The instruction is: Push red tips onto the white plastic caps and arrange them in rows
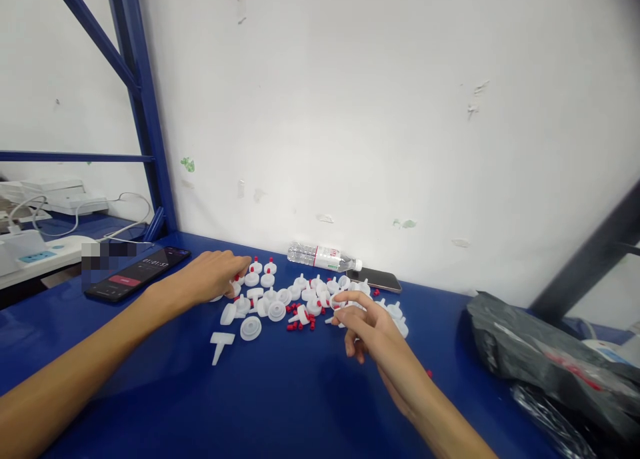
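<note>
White plastic nozzle caps (277,310) lie in a loose spread on the blue table, several with red tips. Small loose red tips (295,325) are scattered in the middle. At the left end of the spread, my left hand (215,277) is closed with its fingers bent down beside a few upright red-tipped caps (268,279); what its fingertips hold is hidden. My right hand (373,326) hovers over the right part of the pile, thumb and index finger apart, nothing plainly held. One cap (221,344) lies on its side near the front, close to a flat round one (251,328).
A clear water bottle (324,256) lies against the wall next to a dark phone (375,279). Another phone (137,274) showing a timer rests at the left, near a white power strip (55,254). A grey plastic bag (545,359) occupies the right side. Blue metal posts (145,106) rise at the left.
</note>
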Demonstrator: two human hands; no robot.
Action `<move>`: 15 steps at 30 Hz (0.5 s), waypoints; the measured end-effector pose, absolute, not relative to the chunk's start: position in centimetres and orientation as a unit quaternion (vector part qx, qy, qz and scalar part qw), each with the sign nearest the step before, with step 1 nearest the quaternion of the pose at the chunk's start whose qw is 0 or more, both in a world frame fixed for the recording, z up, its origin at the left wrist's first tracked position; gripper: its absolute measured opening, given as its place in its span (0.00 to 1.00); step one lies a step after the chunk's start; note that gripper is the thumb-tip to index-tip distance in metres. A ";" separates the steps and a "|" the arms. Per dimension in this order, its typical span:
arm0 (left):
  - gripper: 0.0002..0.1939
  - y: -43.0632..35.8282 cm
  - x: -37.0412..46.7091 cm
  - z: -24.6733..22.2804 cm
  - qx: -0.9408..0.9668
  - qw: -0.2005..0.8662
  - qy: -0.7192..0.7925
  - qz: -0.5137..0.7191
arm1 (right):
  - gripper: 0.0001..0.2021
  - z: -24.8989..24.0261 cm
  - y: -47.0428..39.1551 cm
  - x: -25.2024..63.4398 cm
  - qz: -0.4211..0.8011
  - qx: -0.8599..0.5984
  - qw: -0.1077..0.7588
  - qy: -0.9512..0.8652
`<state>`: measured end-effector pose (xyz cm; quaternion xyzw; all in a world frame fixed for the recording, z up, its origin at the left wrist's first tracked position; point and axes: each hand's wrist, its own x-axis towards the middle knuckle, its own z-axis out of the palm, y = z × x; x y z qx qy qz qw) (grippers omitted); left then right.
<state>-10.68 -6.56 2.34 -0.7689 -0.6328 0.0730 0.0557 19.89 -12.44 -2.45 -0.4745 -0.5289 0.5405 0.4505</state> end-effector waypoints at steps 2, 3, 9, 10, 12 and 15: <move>0.11 -6.6 -10.7 2.4 -0.769 0.055 -0.634 0.067 | 0.22 -2.3 -12.5 19.9 0.539 -0.477 0.449 -0.530; 0.11 -6.7 -10.6 2.5 -0.768 0.055 -0.634 0.065 | 0.22 -2.3 -12.6 19.9 0.538 -0.479 0.448 -0.530; 0.12 -6.9 -10.3 2.7 -0.768 0.045 -0.636 0.063 | 0.22 -2.0 -12.7 19.9 0.538 -0.480 0.443 -0.533; 0.12 -6.8 -10.4 2.6 -0.769 0.042 -0.635 0.063 | 0.22 -1.9 -12.7 19.9 0.538 -0.479 0.443 -0.533; 0.12 -6.5 -10.7 2.3 -0.770 0.037 -0.634 0.063 | 0.22 -2.0 -12.7 19.9 0.539 -0.478 0.443 -0.533; 0.12 -6.0 -11.3 1.9 -0.771 0.036 -0.633 0.059 | 0.22 -2.1 -12.7 19.9 0.539 -0.477 0.444 -0.533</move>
